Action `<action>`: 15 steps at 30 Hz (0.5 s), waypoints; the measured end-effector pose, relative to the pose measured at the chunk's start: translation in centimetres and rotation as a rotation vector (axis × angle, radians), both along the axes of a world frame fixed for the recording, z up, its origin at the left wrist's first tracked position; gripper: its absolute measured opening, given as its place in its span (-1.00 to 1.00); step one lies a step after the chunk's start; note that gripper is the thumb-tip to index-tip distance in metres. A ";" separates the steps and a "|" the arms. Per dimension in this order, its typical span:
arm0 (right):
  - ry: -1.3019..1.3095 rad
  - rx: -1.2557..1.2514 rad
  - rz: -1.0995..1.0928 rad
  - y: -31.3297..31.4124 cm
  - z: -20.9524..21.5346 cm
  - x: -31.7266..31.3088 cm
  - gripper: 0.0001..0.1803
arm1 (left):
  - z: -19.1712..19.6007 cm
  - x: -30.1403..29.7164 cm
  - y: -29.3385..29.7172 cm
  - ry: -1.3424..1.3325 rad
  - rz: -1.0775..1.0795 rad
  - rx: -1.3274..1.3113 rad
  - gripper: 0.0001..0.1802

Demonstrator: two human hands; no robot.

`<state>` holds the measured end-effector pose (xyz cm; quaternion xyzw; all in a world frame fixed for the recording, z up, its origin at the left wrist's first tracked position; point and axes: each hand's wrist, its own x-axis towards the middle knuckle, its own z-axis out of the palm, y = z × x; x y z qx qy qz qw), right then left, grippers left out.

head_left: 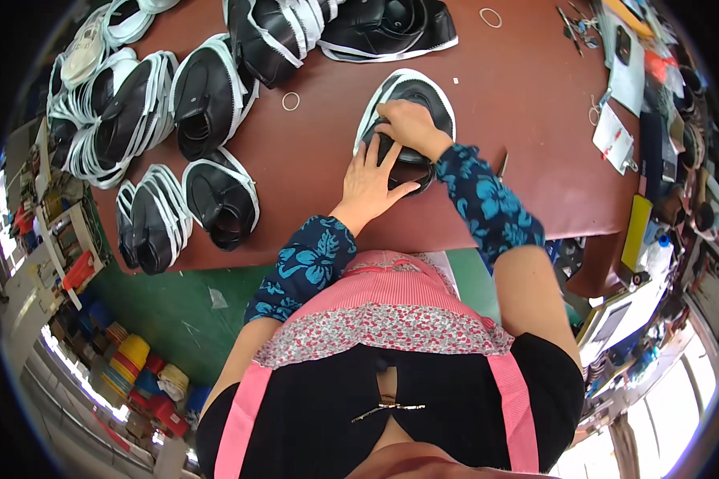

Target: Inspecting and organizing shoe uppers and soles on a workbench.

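The person's left hand is lying flat near the front edge of the brown desk, with its fingers spread out and its grip loose. Its fingertips are pressing on the near end of a black shoe piece with a white edge. Just past it, the right hand is curling down over the middle of that same shoe piece, and its fingers are clenching on the black part. Both arms are wearing dark blue sleeves with light blue flowers. The shoe piece is lying on the desk, right in front of the person. To the left, more black and white shoe pieces are sitting in piles. A small ring is lying between the piles and the hands. Far off on the right, papers are lying near the desk's edge.
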<state>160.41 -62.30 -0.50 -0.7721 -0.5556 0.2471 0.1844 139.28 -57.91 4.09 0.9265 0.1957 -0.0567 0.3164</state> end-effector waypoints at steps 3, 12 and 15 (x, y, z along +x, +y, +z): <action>-0.087 0.023 0.097 1.4 -1.8 3.1 -0.60 | -1.4 -0.4 -0.1 0.061 0.051 -0.017 -0.02; -0.125 0.120 -0.295 -0.2 -2.2 8.9 -0.65 | 0.0 -0.5 -0.3 0.010 0.093 0.004 -0.08; 0.011 0.219 -0.664 -5.6 -1.8 9.2 -0.59 | 0.9 -2.2 -1.2 -0.350 0.218 0.139 -0.15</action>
